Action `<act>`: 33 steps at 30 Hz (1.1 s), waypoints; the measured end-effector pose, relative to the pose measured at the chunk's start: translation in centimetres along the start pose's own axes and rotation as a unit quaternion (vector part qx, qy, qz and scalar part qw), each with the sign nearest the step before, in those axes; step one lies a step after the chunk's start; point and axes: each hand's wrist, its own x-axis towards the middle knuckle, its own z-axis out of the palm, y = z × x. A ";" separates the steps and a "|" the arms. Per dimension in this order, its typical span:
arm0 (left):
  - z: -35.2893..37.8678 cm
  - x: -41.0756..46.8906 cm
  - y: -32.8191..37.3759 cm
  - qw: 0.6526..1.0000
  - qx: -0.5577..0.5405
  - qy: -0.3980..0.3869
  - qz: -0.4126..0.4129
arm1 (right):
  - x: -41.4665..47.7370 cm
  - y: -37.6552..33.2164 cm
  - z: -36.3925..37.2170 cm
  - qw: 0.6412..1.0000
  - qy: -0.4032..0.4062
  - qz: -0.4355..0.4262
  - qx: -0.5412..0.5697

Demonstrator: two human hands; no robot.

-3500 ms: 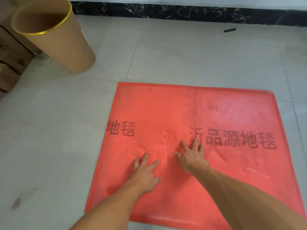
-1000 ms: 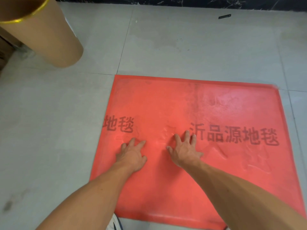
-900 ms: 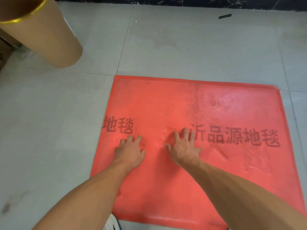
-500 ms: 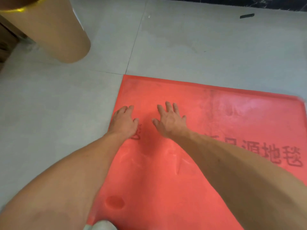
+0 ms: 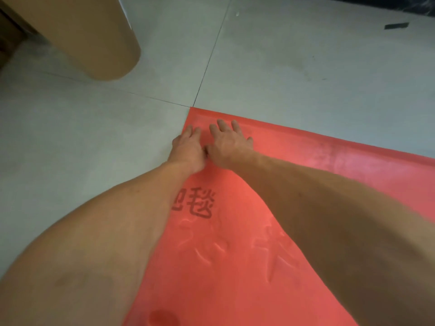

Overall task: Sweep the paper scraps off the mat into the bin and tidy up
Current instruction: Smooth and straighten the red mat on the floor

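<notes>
**Hands at mat corner; bin lies ahead-left**

Left hand (image 5: 188, 147) and right hand (image 5: 229, 142) lie palm-down side by side, thumbs touching, fingers straight, gripping nothing. Both rest on the far left corner of the red mat (image 5: 235, 255), the left hand right at its left edge. No paper scraps can be made out; whether any sit under the palms, cannot tell. The brown cylindrical bin (image 5: 94, 36) stands ahead and to the left of the hands, well apart, with bare tiled floor (image 5: 117, 118) between it and the corner. The left hand is nearer to it. The mat's long side runs off to the right of the hands. Judgement: any push off this corner must head diagonally forward-left.
</notes>
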 end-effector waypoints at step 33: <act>-2.2 3.5 -0.1 0.992 0.090 -0.080 -0.040 | 4.7 0.7 -0.9 0.985 -0.120 -0.043 -0.117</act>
